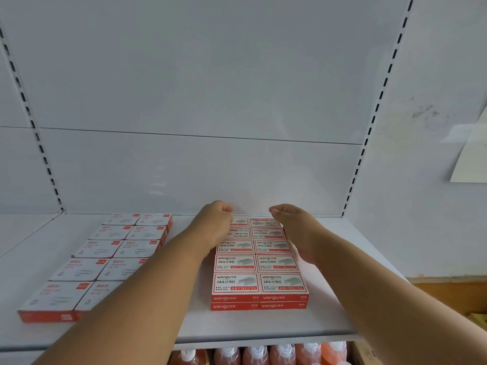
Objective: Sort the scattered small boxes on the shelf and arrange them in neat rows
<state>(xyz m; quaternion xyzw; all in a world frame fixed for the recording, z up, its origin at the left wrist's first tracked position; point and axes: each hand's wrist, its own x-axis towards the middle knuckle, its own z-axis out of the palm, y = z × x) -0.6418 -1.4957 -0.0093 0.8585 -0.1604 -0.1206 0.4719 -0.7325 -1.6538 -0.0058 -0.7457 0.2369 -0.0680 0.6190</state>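
The red-and-white staple boxes (259, 262) sit on the white shelf (329, 306) right of its middle, packed in two columns running from the front edge back to the rear panel, edges touching; the red front faces show a second layer beneath the top one. The left hand (214, 225) lies over the back left part of this block, its fingers curled into a loose fist near the rear panel; whether it grips a box underneath cannot be told. The right hand (295, 227) rests along the right side of the block, fingers straight and held together, its palm turned toward the boxes and lying against their edge. Well to the left on the same shelf, a second group of white boxes with red corners (105, 256) stands in two columns, partly hidden by the left forearm. Below the shelf's front lip, a row of orange bottles (282, 354) with white caps shows. A pale sheet of paper (471, 156) hangs on the wall at right.
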